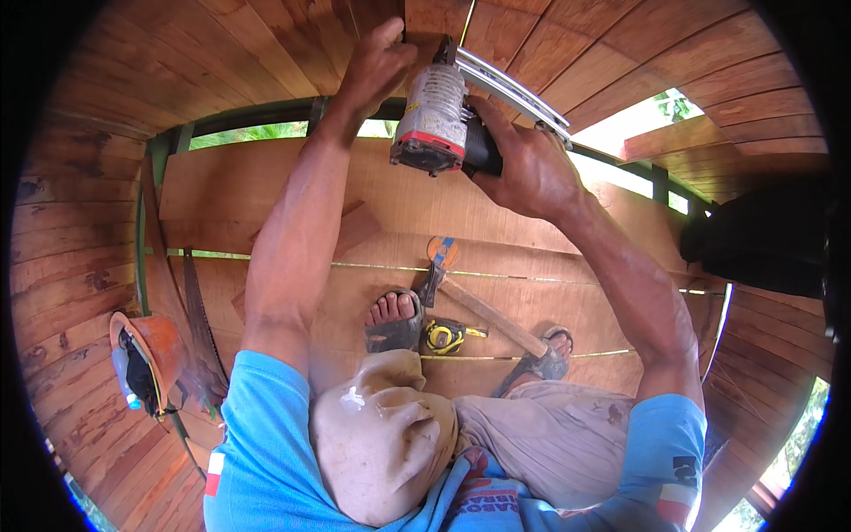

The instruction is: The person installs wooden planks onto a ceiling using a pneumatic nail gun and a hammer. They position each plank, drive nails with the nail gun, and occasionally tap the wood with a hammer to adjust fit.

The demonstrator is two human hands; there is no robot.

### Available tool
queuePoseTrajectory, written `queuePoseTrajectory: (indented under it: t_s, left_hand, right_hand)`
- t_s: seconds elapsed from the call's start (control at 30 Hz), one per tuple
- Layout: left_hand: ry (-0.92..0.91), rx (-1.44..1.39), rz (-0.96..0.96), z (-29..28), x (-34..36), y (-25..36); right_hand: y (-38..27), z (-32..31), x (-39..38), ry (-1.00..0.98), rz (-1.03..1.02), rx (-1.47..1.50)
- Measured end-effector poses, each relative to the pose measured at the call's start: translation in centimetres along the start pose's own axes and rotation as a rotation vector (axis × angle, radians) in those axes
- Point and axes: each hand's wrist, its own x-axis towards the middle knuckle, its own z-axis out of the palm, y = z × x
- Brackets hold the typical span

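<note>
A nail gun (436, 115) with a worn grey body, a red band and a long metal magazine is raised against the wooden plank wall (567, 53). My right hand (532, 168) wraps around its black handle. To the left of the tool, my left hand (379, 66) is closed against the boards; its fingertips are hidden, so what it grips cannot be made out. Below, between my sandalled feet, lie a hammer-like tool (492, 310) with a wooden handle, a yellow and black tape measure (443, 337) and an orange disc (442, 251) with blue on it.
On the left wall hangs an orange hard hat (164, 350), with a hand saw (202, 310) beside it. Dark cloth (758, 235) hangs at the right. The plank floor (496, 213) has narrow gaps, and a short wood piece (359, 229) lies on it.
</note>
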Motion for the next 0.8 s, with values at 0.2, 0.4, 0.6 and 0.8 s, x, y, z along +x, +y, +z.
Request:
queuePoseTrajectory:
  t_s: [0.2, 0.4, 0.6, 0.8]
  left_hand:
    - [0.025, 0.066, 0.059, -0.1, 0.0, 0.1]
    - [-0.057, 0.211, 0.043, -1.4, 0.0, 0.5]
    - [-0.037, 0.339, 0.095, -2.0, 0.8, -0.5]
    - [-0.009, 0.312, 0.087, -1.6, 0.6, 0.0]
  right_hand:
    - [0.0, 0.2, 0.2, -0.006, -0.008, 0.016]
    - [0.0, 0.4, 0.2, -0.025, 0.017, 0.002]
    - [0.3, 0.3, 0.3, -0.033, 0.005, -0.02]
    - [0.6, 0.2, 0.4, -0.051, 0.026, -0.004]
